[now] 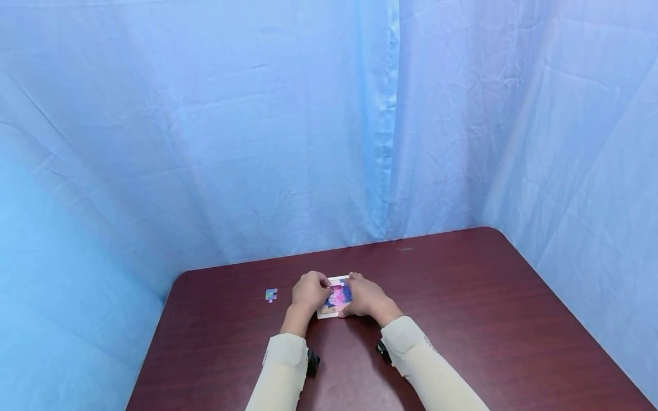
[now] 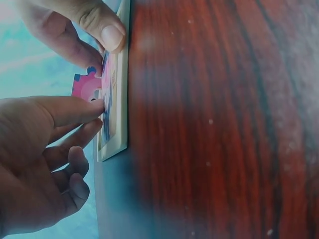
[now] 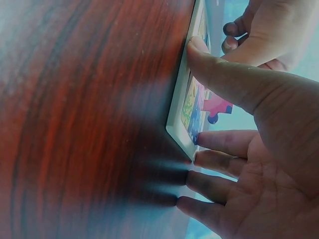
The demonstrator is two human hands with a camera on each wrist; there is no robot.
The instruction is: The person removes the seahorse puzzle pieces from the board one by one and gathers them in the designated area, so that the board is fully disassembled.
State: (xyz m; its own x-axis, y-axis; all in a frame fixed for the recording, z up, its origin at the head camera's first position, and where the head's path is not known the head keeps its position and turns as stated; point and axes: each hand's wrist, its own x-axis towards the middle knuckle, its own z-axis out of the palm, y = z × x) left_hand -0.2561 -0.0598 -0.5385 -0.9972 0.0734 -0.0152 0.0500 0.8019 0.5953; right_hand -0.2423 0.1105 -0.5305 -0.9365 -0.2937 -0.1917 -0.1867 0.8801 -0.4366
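Note:
My left hand point(image 1: 310, 293) is over the left part of a small white-rimmed puzzle tray point(image 1: 327, 314), pinching a pink jigsaw piece point(image 2: 84, 85) between thumb and finger. That piece stands up on edge at the tray's surface, a dark blue knob point(image 3: 213, 119) at one corner. Printed pieces in pink, blue and purple lie inside the tray. From the right side, my right hand point(image 1: 366, 295) holds the tray, its thumb point(image 3: 199, 57) on the near rim and fingers at the far side. How far the pink piece is seated is hidden by the fingers.
One loose jigsaw piece point(image 1: 271, 294), blue and green, lies on the dark red wooden table point(image 1: 462, 319) left of the tray. Light blue curtains point(image 1: 257, 142) hang behind the table and on both sides.

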